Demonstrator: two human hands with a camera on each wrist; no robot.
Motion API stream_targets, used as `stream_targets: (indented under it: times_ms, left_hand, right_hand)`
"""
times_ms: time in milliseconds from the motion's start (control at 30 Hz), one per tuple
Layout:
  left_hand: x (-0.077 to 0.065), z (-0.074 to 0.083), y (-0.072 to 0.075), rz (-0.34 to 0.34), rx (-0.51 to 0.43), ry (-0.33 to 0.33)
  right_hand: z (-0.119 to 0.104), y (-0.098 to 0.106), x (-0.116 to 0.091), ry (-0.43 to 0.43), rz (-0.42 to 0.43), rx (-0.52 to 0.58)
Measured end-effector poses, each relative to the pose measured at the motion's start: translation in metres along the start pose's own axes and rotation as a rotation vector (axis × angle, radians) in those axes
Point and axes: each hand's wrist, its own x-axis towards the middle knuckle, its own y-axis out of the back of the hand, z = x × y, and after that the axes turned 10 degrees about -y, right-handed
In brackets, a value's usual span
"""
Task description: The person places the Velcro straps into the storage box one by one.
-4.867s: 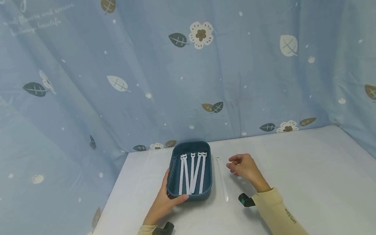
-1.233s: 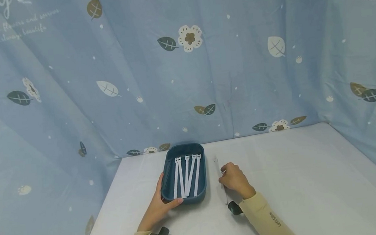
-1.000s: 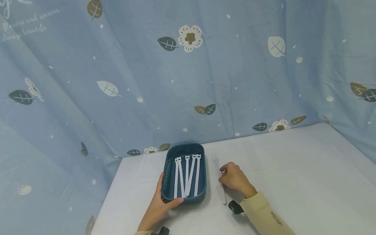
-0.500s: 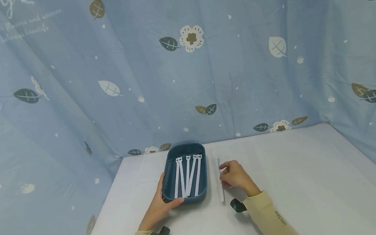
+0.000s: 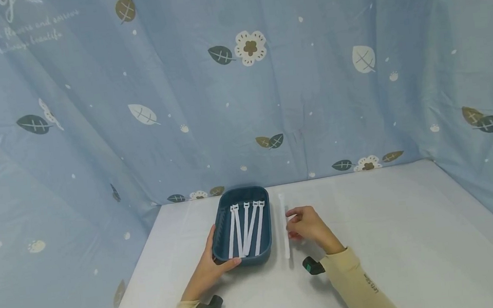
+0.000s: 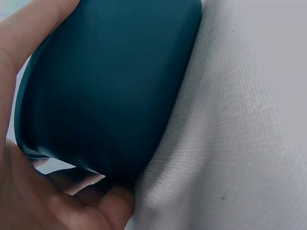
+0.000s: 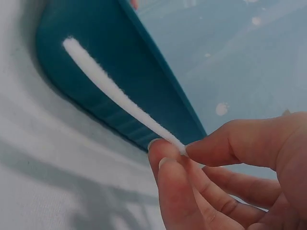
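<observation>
My left hand [image 5: 210, 268] grips the near left corner of a dark blue plastic basket [image 5: 265, 257], thumb over the rim and fingers along the side. In the left wrist view its fingers [image 6: 112, 206] curl under the basket's wall [image 6: 110, 86]. Several white hook-and-loop cable ties [image 5: 246, 230] lie lengthwise inside. Just right of the basket, my right hand [image 5: 312, 226] pinches one more white cable tie [image 5: 286, 243] by its middle, above the table. The right wrist view shows its fuzzy strap [image 7: 110, 88] between thumb and fingertips; its other half is hidden there.
A white cloth-covered table [image 5: 390, 239] lies under everything. Behind and at the sides hangs a light blue curtain [image 5: 311, 94] with leaves and flowers, meeting the table's back edge. Black camera mounts [image 5: 312, 265] stick out at both wrists.
The loose cable tie lay on the table beside the basket; my right hand has taken hold of it and lifted it, turning it upright along the basket. The left hand keeps its grip.
</observation>
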Motion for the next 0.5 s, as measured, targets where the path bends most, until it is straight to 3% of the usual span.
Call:
stream_targets:
  times_ms: [500]
  left_hand:
    - [0.0002, -0.0042, 0.0014, -0.004, -0.039, -0.024]
  right_hand:
    - [-0.0046, 0.0008, -0.0033, 0.029, -0.038, 0.039]
